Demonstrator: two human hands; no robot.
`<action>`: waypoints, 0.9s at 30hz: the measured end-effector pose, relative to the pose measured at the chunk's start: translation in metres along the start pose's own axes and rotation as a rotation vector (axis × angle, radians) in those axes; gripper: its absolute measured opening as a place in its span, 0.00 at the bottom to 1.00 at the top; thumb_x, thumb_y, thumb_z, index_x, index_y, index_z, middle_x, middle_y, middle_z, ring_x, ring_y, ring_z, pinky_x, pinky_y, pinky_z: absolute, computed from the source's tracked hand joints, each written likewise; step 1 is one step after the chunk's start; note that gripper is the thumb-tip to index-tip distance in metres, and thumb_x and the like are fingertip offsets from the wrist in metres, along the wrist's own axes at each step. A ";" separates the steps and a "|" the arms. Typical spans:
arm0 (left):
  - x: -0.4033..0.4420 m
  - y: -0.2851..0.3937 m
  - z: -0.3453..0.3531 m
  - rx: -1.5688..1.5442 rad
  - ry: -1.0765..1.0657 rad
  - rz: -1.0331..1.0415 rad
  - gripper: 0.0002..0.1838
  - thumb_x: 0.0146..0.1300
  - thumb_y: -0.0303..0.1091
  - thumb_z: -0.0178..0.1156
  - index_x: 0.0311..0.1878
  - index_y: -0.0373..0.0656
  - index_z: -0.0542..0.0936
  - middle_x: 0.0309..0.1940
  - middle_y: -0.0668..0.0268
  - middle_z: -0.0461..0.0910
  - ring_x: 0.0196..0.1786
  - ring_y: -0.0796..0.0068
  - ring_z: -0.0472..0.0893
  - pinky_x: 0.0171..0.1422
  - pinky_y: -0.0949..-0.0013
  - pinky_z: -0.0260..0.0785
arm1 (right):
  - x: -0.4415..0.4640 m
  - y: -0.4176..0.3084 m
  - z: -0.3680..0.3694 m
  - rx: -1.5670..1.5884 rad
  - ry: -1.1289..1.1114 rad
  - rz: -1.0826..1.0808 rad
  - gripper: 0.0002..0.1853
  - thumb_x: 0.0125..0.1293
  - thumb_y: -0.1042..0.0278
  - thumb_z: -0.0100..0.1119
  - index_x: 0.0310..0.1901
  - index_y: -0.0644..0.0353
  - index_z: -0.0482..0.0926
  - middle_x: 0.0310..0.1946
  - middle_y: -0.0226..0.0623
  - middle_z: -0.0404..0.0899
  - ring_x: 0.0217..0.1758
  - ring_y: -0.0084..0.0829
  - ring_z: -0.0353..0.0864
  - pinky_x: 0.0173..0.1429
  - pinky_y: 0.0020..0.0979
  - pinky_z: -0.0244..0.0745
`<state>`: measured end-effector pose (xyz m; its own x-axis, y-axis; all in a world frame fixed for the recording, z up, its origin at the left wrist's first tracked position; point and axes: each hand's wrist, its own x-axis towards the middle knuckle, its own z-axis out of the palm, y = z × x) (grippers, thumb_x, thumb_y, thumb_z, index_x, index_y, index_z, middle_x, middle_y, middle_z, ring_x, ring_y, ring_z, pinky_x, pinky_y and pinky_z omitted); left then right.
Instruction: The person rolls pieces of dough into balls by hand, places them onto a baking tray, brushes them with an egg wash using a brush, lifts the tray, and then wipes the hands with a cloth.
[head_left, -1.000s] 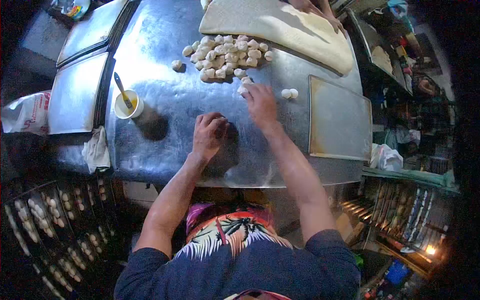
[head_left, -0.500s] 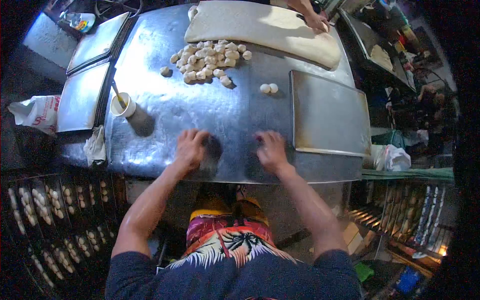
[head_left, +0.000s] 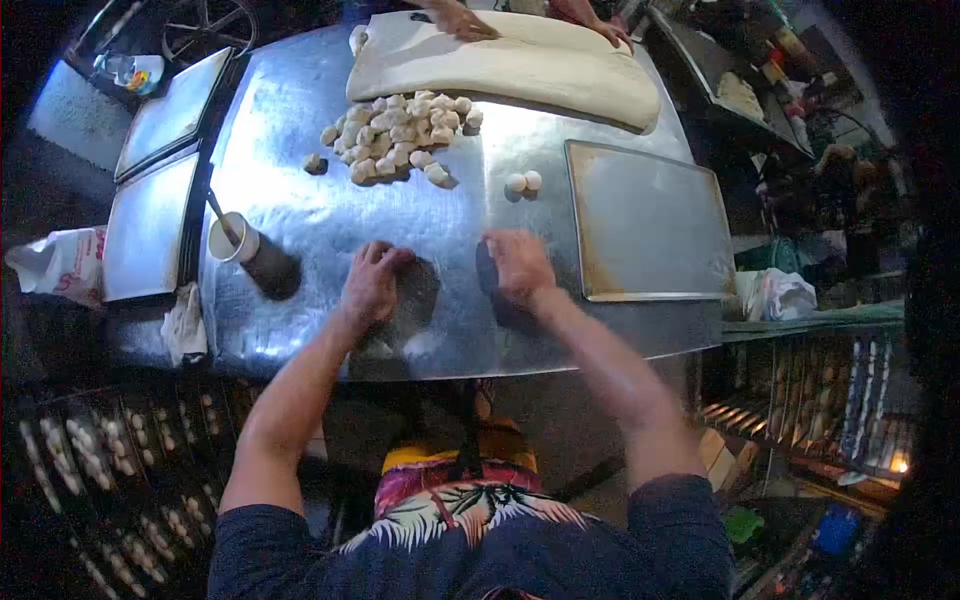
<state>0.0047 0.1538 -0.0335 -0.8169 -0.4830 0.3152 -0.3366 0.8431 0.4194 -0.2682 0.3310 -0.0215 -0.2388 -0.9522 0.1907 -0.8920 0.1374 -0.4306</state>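
My left hand [head_left: 371, 284] is low over the metal table, its fingers curled downward; whatever lies beneath them is hidden. To its right, my right hand [head_left: 520, 268] is also curled, slightly smeared, and its palm side is out of sight. Two smooth round dough balls [head_left: 524, 182] sit side by side just beyond my right hand. Farther off, a heap of cut dough pieces [head_left: 396, 135] lies on the metal table [head_left: 440, 225], with one loose piece [head_left: 315, 163] to its left. Behind the heap stretches a thick dough slab [head_left: 500, 70].
A flat metal tray [head_left: 650, 220] rests at the table's right. A white cup [head_left: 234, 238] with a brush handle stands at left, near stacked trays [head_left: 150, 225] and a cloth [head_left: 184, 325]. Another person's hands [head_left: 465, 20] touch the slab. Racks of dough pieces [head_left: 120, 440] stand below left.
My right hand has moved up and left, turning inward. My left hand stays curled in nearly the same spot. Another person's hand now lies on the slab's upper middle. The whole view has shifted slightly.
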 end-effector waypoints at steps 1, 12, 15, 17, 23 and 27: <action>0.013 -0.033 0.004 -0.030 -0.040 0.018 0.19 0.65 0.27 0.57 0.59 0.51 0.83 0.47 0.54 0.80 0.51 0.44 0.80 0.59 0.47 0.74 | 0.018 0.013 0.000 -0.010 -0.108 0.058 0.11 0.77 0.66 0.54 0.53 0.54 0.83 0.43 0.46 0.84 0.48 0.51 0.81 0.54 0.48 0.75; 0.023 -0.041 -0.035 -0.180 -0.251 0.033 0.25 0.55 0.21 0.63 0.57 0.52 0.82 0.56 0.56 0.76 0.61 0.46 0.74 0.69 0.52 0.68 | 0.027 0.011 0.001 -0.002 0.178 -0.006 0.12 0.77 0.68 0.53 0.57 0.55 0.81 0.52 0.45 0.85 0.56 0.52 0.81 0.62 0.51 0.73; 0.022 -0.057 -0.042 -0.317 -0.237 -0.184 0.24 0.57 0.20 0.62 0.57 0.52 0.83 0.53 0.54 0.76 0.61 0.46 0.73 0.70 0.52 0.66 | 0.018 0.035 0.005 0.004 0.239 0.077 0.13 0.77 0.66 0.52 0.57 0.55 0.81 0.52 0.46 0.85 0.56 0.51 0.82 0.62 0.51 0.73; -0.025 -0.079 0.000 -0.183 -0.023 -0.177 0.23 0.57 0.20 0.61 0.55 0.51 0.83 0.51 0.54 0.76 0.61 0.45 0.73 0.71 0.51 0.65 | -0.009 0.001 0.000 -0.034 0.011 0.243 0.13 0.75 0.68 0.53 0.56 0.55 0.81 0.51 0.47 0.85 0.57 0.52 0.81 0.61 0.51 0.73; 0.021 -0.054 -0.021 -0.256 -0.162 -0.076 0.22 0.58 0.20 0.58 0.54 0.51 0.84 0.50 0.54 0.76 0.60 0.46 0.74 0.67 0.48 0.66 | 0.034 0.014 0.010 -0.055 0.121 0.031 0.15 0.72 0.72 0.55 0.58 0.51 0.81 0.49 0.45 0.83 0.53 0.54 0.78 0.60 0.49 0.73; 0.006 -0.099 -0.016 -0.153 -0.089 -0.062 0.23 0.57 0.18 0.59 0.55 0.50 0.84 0.51 0.53 0.78 0.58 0.46 0.77 0.65 0.46 0.70 | 0.022 0.021 0.003 -0.065 0.152 0.179 0.20 0.66 0.68 0.57 0.59 0.48 0.83 0.54 0.43 0.85 0.58 0.50 0.81 0.69 0.50 0.72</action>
<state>0.0410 0.0635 -0.0596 -0.8374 -0.5041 0.2114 -0.3179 0.7636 0.5620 -0.2908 0.3125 -0.0292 -0.4459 -0.8598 0.2488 -0.8519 0.3224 -0.4127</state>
